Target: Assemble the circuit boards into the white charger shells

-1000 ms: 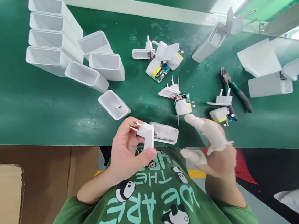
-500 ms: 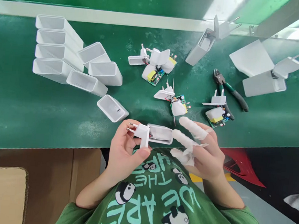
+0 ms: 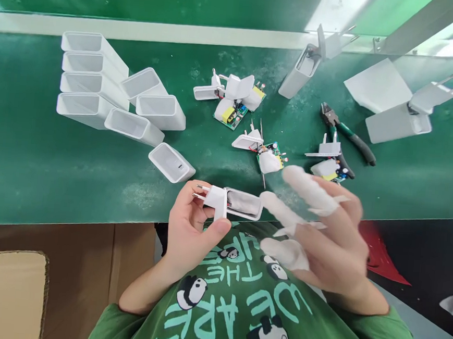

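Observation:
Near the table's front edge my left hand (image 3: 194, 224) is closed around a white charger (image 3: 217, 199). Its two-pin plug cap points left, beside the open end of a white housing (image 3: 253, 206), where a white-covered insert shows. White wraps cover several fingertips of my right hand (image 3: 316, 229), which is slightly blurred. Those fingers are spread and hold nothing; one fingertip is close to the housing's right end, and I cannot tell whether it touches. Just beyond lies a circuit board with a plug cap (image 3: 270, 160).
Several empty white housings (image 3: 84, 106) stand at the left. More circuit boards with plug caps (image 3: 233, 107) lie mid-table. Green-handled cutting pliers (image 3: 354, 143) are at the right, partly under another board (image 3: 326, 169). Two housings with plug caps attached (image 3: 300, 73) are farther back.
My right hand has moved rightward and up, away from the charger, with its fingers spread. My left hand keeps holding the charger in nearly the same spot.

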`<state>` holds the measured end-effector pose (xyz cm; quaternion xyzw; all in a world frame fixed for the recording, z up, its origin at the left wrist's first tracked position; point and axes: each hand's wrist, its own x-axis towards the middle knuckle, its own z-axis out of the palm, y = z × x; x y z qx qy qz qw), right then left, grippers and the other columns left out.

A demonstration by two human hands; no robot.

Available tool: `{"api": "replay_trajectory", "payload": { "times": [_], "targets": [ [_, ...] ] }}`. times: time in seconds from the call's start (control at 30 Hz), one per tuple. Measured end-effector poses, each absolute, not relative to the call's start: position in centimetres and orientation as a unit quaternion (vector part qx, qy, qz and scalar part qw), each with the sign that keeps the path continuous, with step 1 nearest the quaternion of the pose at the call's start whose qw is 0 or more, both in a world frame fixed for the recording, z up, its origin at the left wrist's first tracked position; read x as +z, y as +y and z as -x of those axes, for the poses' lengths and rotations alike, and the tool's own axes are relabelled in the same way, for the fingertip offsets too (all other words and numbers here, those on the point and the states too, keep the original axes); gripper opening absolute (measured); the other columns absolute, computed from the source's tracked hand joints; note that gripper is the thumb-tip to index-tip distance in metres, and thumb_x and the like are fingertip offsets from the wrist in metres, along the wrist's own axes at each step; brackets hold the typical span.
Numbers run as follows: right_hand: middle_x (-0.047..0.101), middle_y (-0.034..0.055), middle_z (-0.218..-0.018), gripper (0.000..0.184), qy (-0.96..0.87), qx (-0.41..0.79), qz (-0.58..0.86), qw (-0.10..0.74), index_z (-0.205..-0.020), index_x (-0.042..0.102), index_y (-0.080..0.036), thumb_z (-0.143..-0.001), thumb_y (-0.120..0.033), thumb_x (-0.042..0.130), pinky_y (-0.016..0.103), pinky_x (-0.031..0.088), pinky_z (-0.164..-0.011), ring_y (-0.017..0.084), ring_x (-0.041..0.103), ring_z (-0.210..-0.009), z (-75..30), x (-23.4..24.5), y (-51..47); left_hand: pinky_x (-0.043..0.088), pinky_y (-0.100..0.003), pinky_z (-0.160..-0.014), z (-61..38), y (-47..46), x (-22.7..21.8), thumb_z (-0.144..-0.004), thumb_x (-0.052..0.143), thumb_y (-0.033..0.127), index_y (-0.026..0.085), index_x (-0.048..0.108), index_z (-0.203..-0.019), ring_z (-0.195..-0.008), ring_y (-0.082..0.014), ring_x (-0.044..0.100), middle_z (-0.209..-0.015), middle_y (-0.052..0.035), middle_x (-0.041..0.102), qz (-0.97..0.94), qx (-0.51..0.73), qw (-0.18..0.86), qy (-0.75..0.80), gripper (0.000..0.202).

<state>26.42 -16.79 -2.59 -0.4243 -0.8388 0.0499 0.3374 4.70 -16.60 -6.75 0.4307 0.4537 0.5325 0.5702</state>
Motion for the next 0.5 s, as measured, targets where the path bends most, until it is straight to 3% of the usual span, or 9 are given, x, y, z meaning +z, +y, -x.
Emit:
{"api": "replay_trajectory", "payload": {
  "times": [0.17, 0.37, 0.5],
  "targets": [
    [0.048, 0.0141, -0.154, 0.028, -0.839, 0.059, 0.402, 0.361, -0.074, 0.061, -0.02, -0.089, -0.041, 0.071, 0.054, 0.054, -0.099, 0.041, 0.05, -0.136, -27.3, -4.1, -16.9, 0.061, -0.022, -0.056, -4.9, -16.7, -6.7, -0.08, 0.08, 0.048, 0.021, 0.061, -0.101, -0.069, -0.0103, 0.06, -0.094, -0.0015, 0.055, -0.434, 0.529, 0.562, 0.464, 0.039],
    [0.063, 0.0161, -0.127, 0.016, -0.876, 0.066, 0.386, 0.281, -0.081, 0.067, -0.02, -0.091, -0.032, 0.068, 0.056, 0.053, -0.094, 0.041, 0.049, -0.136, -27.0, -4.6, -16.5, 0.06, -0.022, -0.055, -4.9, -16.7, -6.8, -0.081, 0.079, 0.047, 0.021, 0.061, -0.101, -0.068, -0.0099, 0.06, -0.094, -0.0011, 0.054, -0.428, 0.537, 0.563, 0.46, 0.038],
    [0.063, 0.0168, -0.127, 0.025, -0.873, 0.068, 0.359, 0.324, -0.076, 0.065, -0.019, -0.094, -0.037, 0.065, 0.053, 0.054, -0.09, 0.04, 0.054, -0.13, -26.8, -4.1, -16.2, 0.058, -0.021, -0.056, -4.8, -16.7, -6.5, -0.08, 0.079, 0.048, 0.021, 0.061, -0.102, -0.068, -0.0099, 0.061, -0.093, -0.0007, 0.054, -0.438, 0.525, 0.558, 0.47, 0.039]
  ]
}}
